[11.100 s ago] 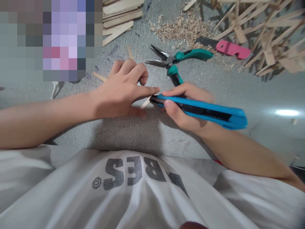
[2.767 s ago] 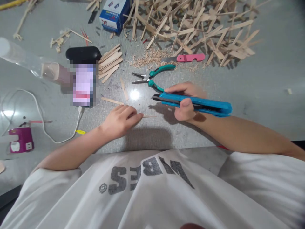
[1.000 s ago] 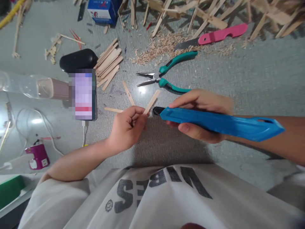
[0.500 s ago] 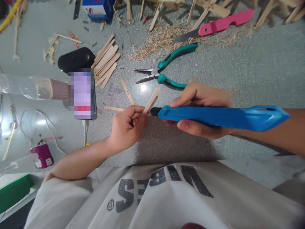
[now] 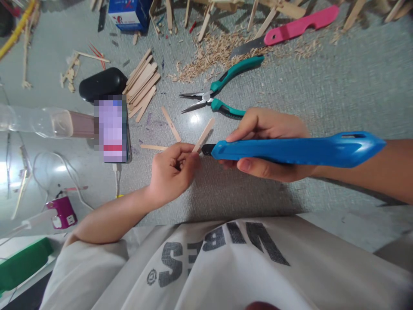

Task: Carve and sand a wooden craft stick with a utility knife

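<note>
Pinched between the fingertips of the left hand (image 5: 172,170) is a flat wooden stick (image 5: 204,135), held by its lower end above the grey table (image 5: 322,86) and tilted up and away to the right. It is a pale, thin craft stick with a rounded upper tip, and its lower end is hidden among the fingers. A blue utility knife (image 5: 297,150) is gripped firmly in the right hand (image 5: 267,144), with the fingers wrapped around the front of the handle; its dark nose is brought just beside the stick, close above the pinching fingers, though whether it touches cannot be told.

Teal-handled pliers (image 5: 219,92) are seen lying just beyond the hands, with a heap of wood shavings (image 5: 209,54) and a pink-handled blade (image 5: 290,28) farther off. Loose sticks (image 5: 142,88) are stacked beside a phone (image 5: 112,129).

Compared with the view of half a second ago, the knife's nose has been drawn slightly nearer the stick, and the handle is seen tilted a little more upward at its far end; the pinch on the stick is unchanged.
</note>
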A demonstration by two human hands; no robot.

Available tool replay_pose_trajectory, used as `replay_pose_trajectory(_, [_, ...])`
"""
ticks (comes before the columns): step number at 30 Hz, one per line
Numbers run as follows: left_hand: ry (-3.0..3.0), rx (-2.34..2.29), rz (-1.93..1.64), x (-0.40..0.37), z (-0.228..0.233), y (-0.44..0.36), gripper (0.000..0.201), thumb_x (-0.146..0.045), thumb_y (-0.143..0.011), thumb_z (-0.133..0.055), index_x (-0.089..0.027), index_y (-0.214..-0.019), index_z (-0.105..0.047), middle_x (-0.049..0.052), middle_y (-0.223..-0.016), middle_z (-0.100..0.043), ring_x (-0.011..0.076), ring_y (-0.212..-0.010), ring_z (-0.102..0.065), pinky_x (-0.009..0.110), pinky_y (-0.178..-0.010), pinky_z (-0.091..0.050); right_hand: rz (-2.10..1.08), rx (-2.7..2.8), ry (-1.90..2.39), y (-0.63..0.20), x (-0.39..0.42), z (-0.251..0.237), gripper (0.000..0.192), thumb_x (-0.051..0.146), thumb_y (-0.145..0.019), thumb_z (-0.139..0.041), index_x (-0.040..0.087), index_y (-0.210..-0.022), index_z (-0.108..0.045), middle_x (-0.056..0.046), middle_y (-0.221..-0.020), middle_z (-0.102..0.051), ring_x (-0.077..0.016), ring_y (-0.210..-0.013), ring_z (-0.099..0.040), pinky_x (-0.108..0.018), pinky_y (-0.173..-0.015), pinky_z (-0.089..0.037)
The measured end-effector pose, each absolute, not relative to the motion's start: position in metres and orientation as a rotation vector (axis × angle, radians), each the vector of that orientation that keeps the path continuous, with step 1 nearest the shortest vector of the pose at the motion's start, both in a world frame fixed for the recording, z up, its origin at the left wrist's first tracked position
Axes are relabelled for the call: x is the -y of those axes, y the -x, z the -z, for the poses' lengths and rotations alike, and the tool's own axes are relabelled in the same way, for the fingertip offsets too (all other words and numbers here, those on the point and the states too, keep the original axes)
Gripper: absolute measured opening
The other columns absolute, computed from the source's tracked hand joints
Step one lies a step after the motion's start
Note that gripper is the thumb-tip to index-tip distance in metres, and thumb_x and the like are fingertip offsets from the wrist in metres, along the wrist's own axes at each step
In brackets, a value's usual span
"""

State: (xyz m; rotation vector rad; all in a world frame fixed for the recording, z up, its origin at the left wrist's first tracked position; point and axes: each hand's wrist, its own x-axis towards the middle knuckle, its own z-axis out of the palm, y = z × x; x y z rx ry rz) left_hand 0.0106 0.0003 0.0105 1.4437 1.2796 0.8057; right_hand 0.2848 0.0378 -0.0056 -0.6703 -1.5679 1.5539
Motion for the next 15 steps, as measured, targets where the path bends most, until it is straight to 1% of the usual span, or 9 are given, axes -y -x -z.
replay_pose_trajectory(4, [-1.469,-1.266,-0.830,-0.0003,-0.0088,-0.0107,0.030,-0.044,-0.115,-0.076,-0.017,-0.106,-0.084,0.000,-0.066,-0.077,0.0078,-0.049,-0.060,0.016,-0.047,-0.044,-1.611,1.585,0.649,-0.2859,-0.0394,0.0048,0.028,0.041,-0.107,-0.095,0.030,-0.121,-0.072,0.001,-0.099,-0.086,-0.0154,-0.079,-0.082,-0.026,-0.066,-0.064])
replay_pose_trajectory(7, [-1.483,-1.263,-0.848,-0.0007,-0.0082,-0.0109,0.028,-0.042,-0.116,-0.075,-0.017,-0.107,-0.083,0.000,-0.066,-0.077,0.0073,-0.048,-0.058,0.016,-0.047,-0.043,-1.710,1.518,0.668,-0.2870,-0.0407,0.0030,0.033,0.046,-0.107,-0.096,0.028,-0.120,-0.071,-0.002,-0.101,-0.088,-0.0169,-0.082,-0.085,-0.026,-0.067,-0.067])
replay_pose_trajectory(10, [-1.513,-1.278,-0.850,-0.0008,-0.0094,-0.0112,0.026,-0.039,-0.115,-0.076,-0.017,-0.105,-0.081,0.000,-0.066,-0.077,0.0074,-0.048,-0.059,0.016,-0.047,-0.043,-1.796,1.463,0.650,-0.2862,-0.0421,0.0014,0.037,0.045,-0.105,-0.098,0.027,-0.120,-0.069,-0.003,-0.102,-0.090,-0.0183,-0.087,-0.088,-0.026,-0.069,-0.069])
replay_pose_trajectory(13, [-1.564,-1.312,-0.826,-0.0007,-0.0120,-0.0114,0.023,-0.036,-0.114,-0.075,-0.018,-0.100,-0.079,-0.001,-0.061,-0.074,0.0081,-0.047,-0.060,0.016,-0.046,-0.042,-1.739,1.476,0.721,-0.2838,-0.0434,0.0008,0.040,0.045,-0.101,-0.102,0.027,-0.114,-0.069,0.000,-0.094,-0.088,-0.0171,-0.080,-0.085,-0.025,-0.063,-0.063])
replay_pose_trajectory(15, [-1.581,-1.334,-0.792,-0.0009,-0.0137,-0.0117,0.022,-0.034,-0.113,-0.074,-0.018,-0.097,-0.077,-0.002,-0.059,-0.073,0.0085,-0.046,-0.060,0.017,-0.046,-0.042,-1.627,1.534,0.788,-0.2825,-0.0440,0.0015,0.036,0.045,-0.102,-0.100,0.027,-0.110,-0.070,0.001,-0.088,-0.084,-0.0157,-0.074,-0.080,-0.025,-0.060,-0.057])
